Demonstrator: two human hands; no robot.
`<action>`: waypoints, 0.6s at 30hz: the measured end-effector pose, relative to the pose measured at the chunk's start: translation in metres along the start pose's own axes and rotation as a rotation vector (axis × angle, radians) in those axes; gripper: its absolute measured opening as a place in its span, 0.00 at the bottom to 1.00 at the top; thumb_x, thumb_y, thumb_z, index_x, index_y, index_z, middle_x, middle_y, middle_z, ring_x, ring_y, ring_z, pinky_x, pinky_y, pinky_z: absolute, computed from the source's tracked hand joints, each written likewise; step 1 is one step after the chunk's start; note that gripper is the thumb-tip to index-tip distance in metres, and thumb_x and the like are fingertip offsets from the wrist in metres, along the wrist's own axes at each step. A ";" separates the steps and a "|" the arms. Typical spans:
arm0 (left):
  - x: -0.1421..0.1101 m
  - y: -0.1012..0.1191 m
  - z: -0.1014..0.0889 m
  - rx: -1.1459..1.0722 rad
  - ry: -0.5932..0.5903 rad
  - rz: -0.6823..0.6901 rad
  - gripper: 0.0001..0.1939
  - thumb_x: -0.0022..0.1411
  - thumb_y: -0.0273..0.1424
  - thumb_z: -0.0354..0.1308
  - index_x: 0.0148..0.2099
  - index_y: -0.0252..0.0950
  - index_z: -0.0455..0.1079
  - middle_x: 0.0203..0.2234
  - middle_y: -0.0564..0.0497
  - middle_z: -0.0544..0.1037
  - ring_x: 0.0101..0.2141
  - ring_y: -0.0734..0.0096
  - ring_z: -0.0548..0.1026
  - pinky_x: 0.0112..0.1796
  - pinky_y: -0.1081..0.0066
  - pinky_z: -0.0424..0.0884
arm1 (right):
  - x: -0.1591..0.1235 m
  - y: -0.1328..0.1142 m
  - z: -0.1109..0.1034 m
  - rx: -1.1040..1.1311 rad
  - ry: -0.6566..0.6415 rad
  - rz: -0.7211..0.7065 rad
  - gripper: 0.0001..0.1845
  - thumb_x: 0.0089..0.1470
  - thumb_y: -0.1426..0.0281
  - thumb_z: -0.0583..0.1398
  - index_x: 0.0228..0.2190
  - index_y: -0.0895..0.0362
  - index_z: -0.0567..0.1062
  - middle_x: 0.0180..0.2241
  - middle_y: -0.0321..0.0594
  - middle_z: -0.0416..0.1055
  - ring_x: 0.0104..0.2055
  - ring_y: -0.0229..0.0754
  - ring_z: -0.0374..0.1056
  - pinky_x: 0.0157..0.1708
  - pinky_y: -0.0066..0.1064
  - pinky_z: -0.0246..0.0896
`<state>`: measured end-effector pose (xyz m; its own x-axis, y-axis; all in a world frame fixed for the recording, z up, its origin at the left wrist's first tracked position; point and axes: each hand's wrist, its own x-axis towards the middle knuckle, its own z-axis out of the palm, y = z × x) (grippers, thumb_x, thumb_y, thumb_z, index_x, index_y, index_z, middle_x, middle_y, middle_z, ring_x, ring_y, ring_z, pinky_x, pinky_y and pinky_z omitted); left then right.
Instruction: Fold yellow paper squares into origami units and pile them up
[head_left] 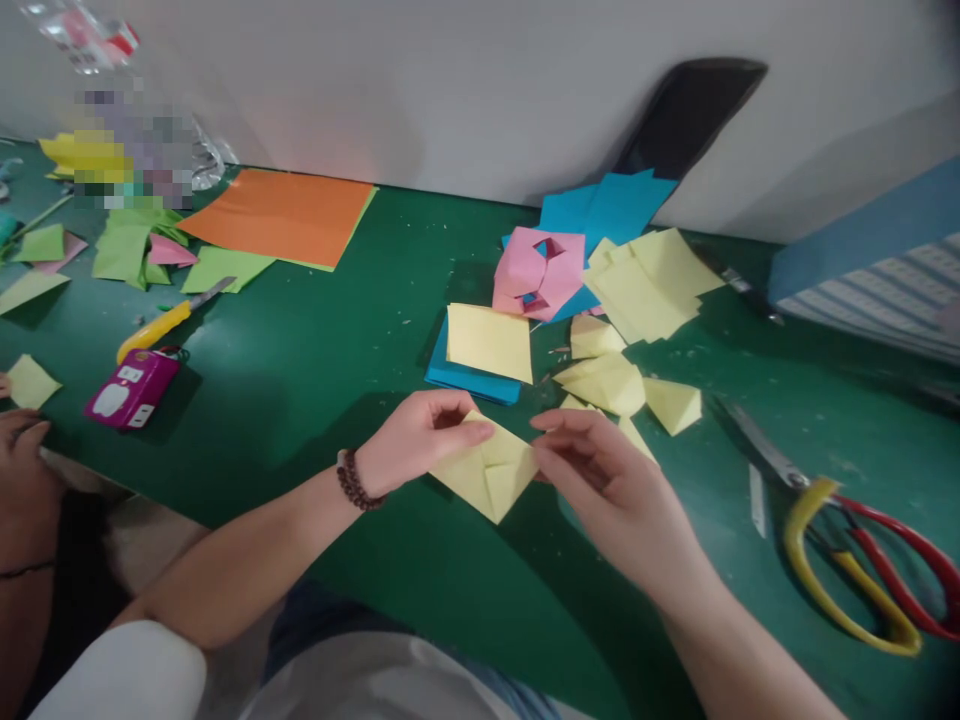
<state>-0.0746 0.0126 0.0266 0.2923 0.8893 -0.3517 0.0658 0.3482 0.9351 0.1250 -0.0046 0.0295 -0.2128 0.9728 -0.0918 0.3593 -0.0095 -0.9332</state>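
Note:
A folded yellow paper piece [489, 470] is held just above the green table [315, 360] between both hands. My left hand [420, 438], with a bead bracelet on its wrist, pinches the paper's left upper edge. My right hand [600, 478] grips its right corner with curled fingers. Just behind lie several folded yellow pieces [611, 382], a flat yellow sheet on a blue stack [487, 342], and a pink and blue folded paper ball [538, 272].
Yellow and red scissors [847, 540] lie at the right. A yellow utility knife [169, 320] and a magenta box [133, 388] sit at the left, with orange paper [281, 215] and green scraps [124, 250] behind. Another person's hand [19, 440] rests at the left edge.

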 end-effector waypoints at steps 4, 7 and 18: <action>0.000 0.000 -0.005 -0.033 0.016 -0.044 0.18 0.53 0.42 0.62 0.25 0.34 0.61 0.19 0.57 0.64 0.21 0.79 0.63 0.23 0.77 0.58 | -0.002 0.001 0.001 0.031 0.015 0.002 0.13 0.59 0.63 0.56 0.45 0.51 0.70 0.34 0.39 0.74 0.33 0.39 0.72 0.37 0.34 0.72; -0.001 0.001 -0.005 0.000 0.016 -0.022 0.17 0.54 0.41 0.61 0.25 0.34 0.62 0.18 0.58 0.63 0.21 0.79 0.62 0.23 0.77 0.57 | -0.001 0.005 -0.001 -0.029 -0.014 -0.063 0.16 0.55 0.65 0.60 0.46 0.51 0.69 0.32 0.37 0.73 0.35 0.40 0.72 0.36 0.33 0.71; -0.002 -0.003 -0.001 -0.126 -0.120 -0.242 0.17 0.50 0.41 0.68 0.34 0.31 0.76 0.27 0.49 0.79 0.27 0.71 0.74 0.29 0.73 0.68 | 0.001 0.005 -0.003 -0.094 0.057 -0.205 0.12 0.59 0.69 0.57 0.46 0.50 0.70 0.39 0.40 0.72 0.37 0.39 0.72 0.35 0.32 0.71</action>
<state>-0.0762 0.0101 0.0243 0.3938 0.7369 -0.5494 0.0309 0.5868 0.8092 0.1297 -0.0034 0.0261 -0.2396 0.9636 0.1187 0.3976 0.2089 -0.8935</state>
